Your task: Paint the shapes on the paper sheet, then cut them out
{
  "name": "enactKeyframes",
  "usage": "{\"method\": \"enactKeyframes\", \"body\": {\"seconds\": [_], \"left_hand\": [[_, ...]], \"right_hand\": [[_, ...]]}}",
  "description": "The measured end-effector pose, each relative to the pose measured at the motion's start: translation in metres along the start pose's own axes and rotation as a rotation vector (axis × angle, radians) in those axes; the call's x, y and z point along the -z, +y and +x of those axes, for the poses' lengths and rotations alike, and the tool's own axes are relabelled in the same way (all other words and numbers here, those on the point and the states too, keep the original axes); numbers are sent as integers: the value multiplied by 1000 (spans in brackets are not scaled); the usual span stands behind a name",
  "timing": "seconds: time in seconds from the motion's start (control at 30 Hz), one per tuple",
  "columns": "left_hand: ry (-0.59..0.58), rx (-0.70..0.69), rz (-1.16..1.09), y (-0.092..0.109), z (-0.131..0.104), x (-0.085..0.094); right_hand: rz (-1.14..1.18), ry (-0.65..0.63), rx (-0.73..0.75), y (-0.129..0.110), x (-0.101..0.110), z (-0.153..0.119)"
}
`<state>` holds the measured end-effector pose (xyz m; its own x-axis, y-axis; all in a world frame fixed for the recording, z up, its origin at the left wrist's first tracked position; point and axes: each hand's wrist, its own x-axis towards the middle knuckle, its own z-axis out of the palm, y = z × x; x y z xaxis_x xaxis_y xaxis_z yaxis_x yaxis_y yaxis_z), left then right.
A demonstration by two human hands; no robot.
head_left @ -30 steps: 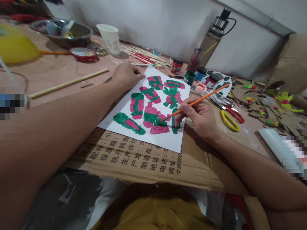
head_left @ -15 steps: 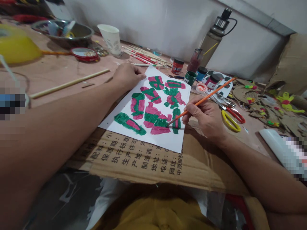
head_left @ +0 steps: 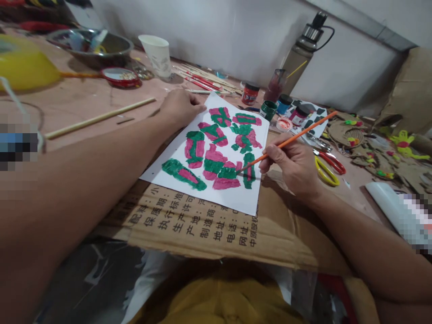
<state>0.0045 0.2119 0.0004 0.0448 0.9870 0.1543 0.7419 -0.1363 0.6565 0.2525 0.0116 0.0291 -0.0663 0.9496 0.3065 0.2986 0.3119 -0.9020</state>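
A white sheet of paper [head_left: 168,174] bears several pink and green painted patches and lies on a flattened cardboard piece [head_left: 199,245]. My left hand [head_left: 178,108] is closed at the paper's upper left edge, thumb and finger gripping it. In my right hand [head_left: 290,162] an orange paintbrush [head_left: 303,132] is pinched near its lower part. Its tip touches or hovers just over a green patch [head_left: 227,173] at the lower right of the sheet. An uncapped green paint jar [head_left: 268,110] and a small tub of pale red paint [head_left: 284,123] stand behind the paper.
Red-yellow scissors [head_left: 327,168] lie right of my right hand. At the back are a red paint jar [head_left: 249,93], a paper cup [head_left: 156,56], a tall bottle [head_left: 300,58] and a metal bowl [head_left: 91,47]. A wooden stick [head_left: 101,118] lies left; cardboard crafts [head_left: 357,139] lie right.
My right hand and the paintbrush have shifted slightly right, the tip moving a little right and up along the green patch. My left hand stays at the paper's edge.
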Motion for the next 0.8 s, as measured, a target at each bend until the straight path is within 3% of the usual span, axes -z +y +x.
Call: {"method": "enactKeyframes", "body": {"seconds": [0.8], "left_hand": [[-7, -9, 28, 0, 1, 0]], "right_hand": [[29, 6, -18, 3, -1, 0]]}}
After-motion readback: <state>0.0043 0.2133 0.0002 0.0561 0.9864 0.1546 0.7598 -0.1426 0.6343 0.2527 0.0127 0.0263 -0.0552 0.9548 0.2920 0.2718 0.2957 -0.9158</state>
